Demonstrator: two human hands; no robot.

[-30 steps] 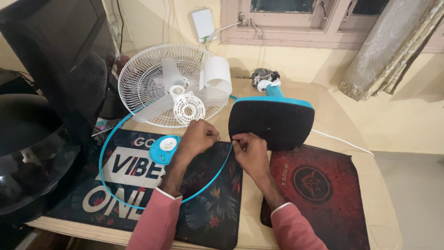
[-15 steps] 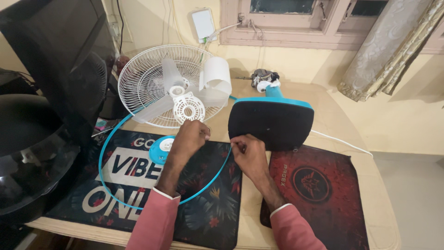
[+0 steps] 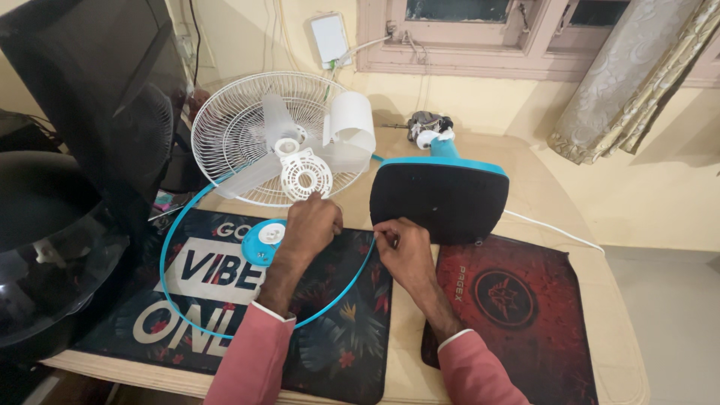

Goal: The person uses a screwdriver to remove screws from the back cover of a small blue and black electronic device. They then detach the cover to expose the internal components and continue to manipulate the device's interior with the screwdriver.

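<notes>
I am at the rim-fitting stage of a dismantled table fan. My left hand (image 3: pixel 311 225) rests closed over the far arc of the blue rim ring (image 3: pixel 176 300), which lies flat on the dark mats on the counter (image 3: pixel 607 315). My right hand (image 3: pixel 401 251) pinches the same ring at its right side, fingers nearly shut on the thin band. The white fan guard (image 3: pixel 225 135) with blades leans just beyond my left hand; the black fan base (image 3: pixel 439 199) stands to the right. In my judgement the next move calls for a steady two-handed hold and alignment of ring to guard edge.
</notes>
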